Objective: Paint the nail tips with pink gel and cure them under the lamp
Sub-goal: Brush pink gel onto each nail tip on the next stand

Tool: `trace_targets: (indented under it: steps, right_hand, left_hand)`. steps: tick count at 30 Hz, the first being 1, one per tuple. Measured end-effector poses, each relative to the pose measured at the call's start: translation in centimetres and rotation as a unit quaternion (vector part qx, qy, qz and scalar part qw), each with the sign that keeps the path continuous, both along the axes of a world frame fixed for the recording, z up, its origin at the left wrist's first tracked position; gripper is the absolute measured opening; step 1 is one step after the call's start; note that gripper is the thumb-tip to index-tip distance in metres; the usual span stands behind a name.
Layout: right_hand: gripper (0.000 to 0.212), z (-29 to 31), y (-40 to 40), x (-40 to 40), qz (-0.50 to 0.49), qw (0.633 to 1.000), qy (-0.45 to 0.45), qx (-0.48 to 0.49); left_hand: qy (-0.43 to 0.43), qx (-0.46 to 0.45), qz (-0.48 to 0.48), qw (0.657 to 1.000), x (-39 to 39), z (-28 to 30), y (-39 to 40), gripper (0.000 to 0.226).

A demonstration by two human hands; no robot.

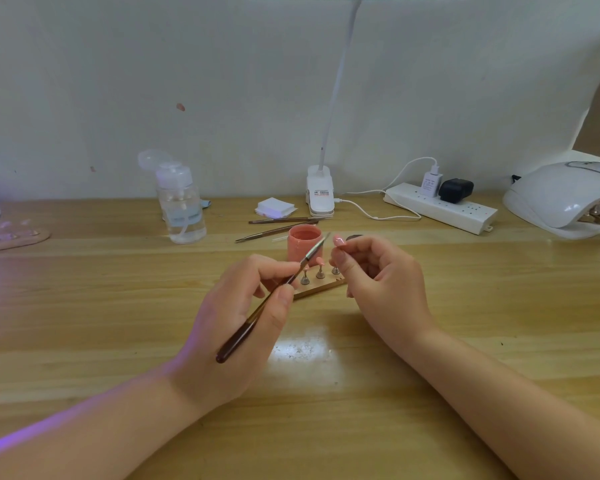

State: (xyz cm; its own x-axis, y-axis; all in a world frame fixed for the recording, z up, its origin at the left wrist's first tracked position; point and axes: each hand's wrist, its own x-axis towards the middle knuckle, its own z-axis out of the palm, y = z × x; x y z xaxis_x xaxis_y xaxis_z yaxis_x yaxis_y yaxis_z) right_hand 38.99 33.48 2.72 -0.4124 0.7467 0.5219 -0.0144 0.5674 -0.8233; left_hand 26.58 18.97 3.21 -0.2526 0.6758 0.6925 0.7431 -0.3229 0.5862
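Head view: the left hand [243, 306] pinches a dark-handled gel brush [274, 299] between thumb and curled fingers, its metal ferrule slanting up and right so the bristles end just beside a pink nail tip [339, 241]. The right hand [378, 271] holds that nail tip up, fingers curled round its stand. Behind and between the hands sits the open jar of pink gel [305, 247], and in front of it a wooden holder strip [321, 288] carries small metal stands, one bearing another pink nail tip [320, 262].

The curing lamp [565, 199] stands at the worktop's far right edge, well apart from the hands, with wooden strips showing in its mouth. A power strip [440, 209] lies between lamp and clip-on desk light [320, 195]. Spare brushes [281, 226] and a stack of wipes [275, 206] lie behind the jar; a pump bottle [181, 202] stands to the left. Bare worktop [118, 306] stretches wide on the near side and to both sides of the forearms.
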Motion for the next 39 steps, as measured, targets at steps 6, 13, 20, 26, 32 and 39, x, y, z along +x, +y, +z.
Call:
trace_targets:
  steps: [6, 13, 20, 26, 32, 39]
  right_hand:
    - [0.008, 0.0, 0.0, -0.1, -0.011, 1.000, 0.011, 0.006]
    - [0.013, 0.2, -0.1, -0.1, -0.004, 0.999, 0.024, 0.028]
    - [0.019, 0.5, -0.6, -0.2, 0.005, 0.999, 0.028, 0.027]
    - [0.016, 0.6, -0.6, -0.1, 0.013, 0.999, 0.039, -0.008]
    - [0.015, 0.6, -0.6, -0.1, 0.023, 0.999, 0.045, -0.020]
    - [0.010, 0.4, -0.5, -0.2, 0.026, 0.999, 0.041, -0.020]
  left_hand:
    - [-0.165, 0.030, -0.018, 0.986, -1.7, -0.3, 1.4, 0.014]
    - [-0.225, 0.008, -0.002, 0.974, -3.0, -0.8, 2.0, 0.012]
    - [-0.232, 0.011, -0.015, 0.973, -2.5, -0.6, 2.1, 0.014]
    - [-0.145, 0.035, -0.057, 0.987, -0.8, 0.0, 0.9, 0.024]
    - [-0.090, 0.006, -0.043, 0.995, -0.2, 0.1, 0.4, 0.023]
    - [-0.074, -0.003, -0.047, 0.996, -0.2, -0.1, 0.3, 0.018]
